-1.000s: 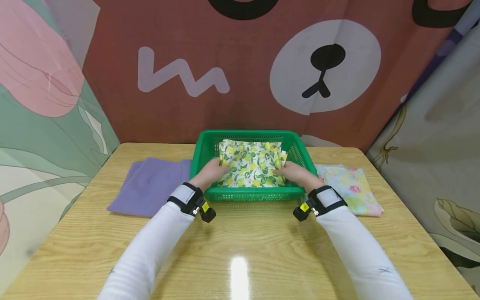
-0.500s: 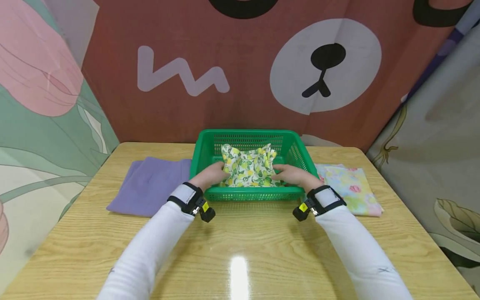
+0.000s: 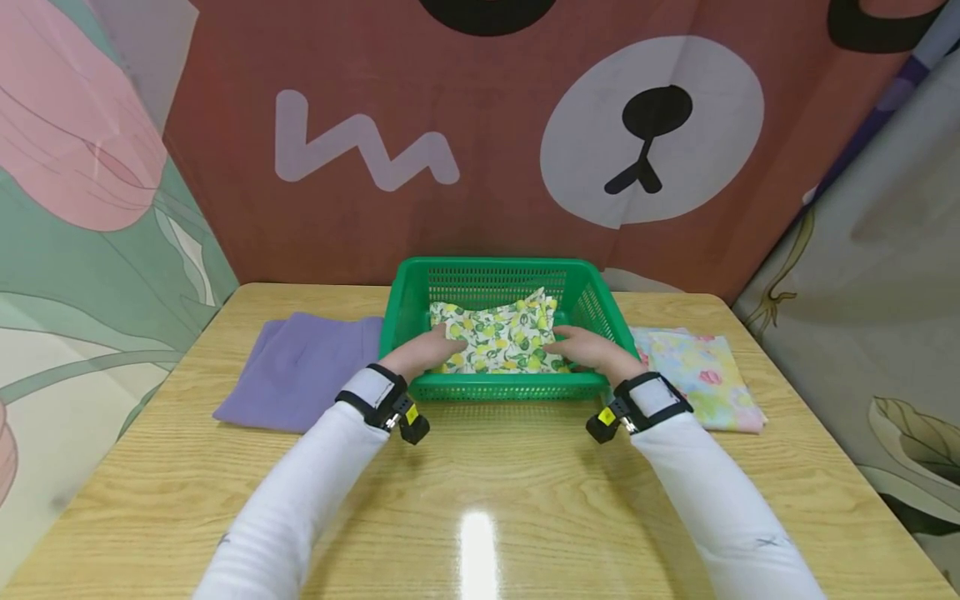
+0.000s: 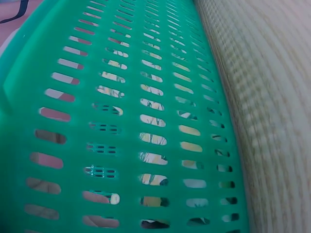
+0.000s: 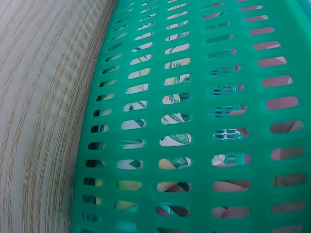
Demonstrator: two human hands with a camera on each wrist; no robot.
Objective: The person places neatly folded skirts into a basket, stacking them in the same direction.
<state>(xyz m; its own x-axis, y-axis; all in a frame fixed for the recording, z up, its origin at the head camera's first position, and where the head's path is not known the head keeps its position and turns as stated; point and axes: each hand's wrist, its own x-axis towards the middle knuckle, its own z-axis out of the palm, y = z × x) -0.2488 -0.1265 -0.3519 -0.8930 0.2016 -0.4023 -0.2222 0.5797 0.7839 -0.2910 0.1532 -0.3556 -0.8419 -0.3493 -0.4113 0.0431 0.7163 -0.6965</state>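
We find the lemon-print cloth [image 3: 501, 340] lying inside the green basket [image 3: 498, 388], which stands at the middle of the counter [image 3: 480, 500] toward its far edge. The cloth rests low in the basket, roughly flat, with some rumpling along its far edge.

Both hands are over the near wall of the basket and meet the cloth from opposite ends: the left hand [image 3: 423, 348] at its left edge, the right hand [image 3: 583, 348] at its right edge. The cloth therefore lies between the two grips, and neither hand is nearer than the other.

The cloth's long axis runs left to right, parallel to the near wall of the basket and in line with the two hands. It points toward neither end in particular.

State of the grips: the fingers of each hand lie on or at the cloth's edge, but we cannot tell from the head view whether they pinch it or only press on it. Both wrist views show little more than the slotted basket wall, with scraps of the print behind the slots.

A purple cloth [image 3: 300, 371] lies on the counter left of the basket; a floral cloth [image 3: 701, 371] lies to its right. Both are apart from the hands.
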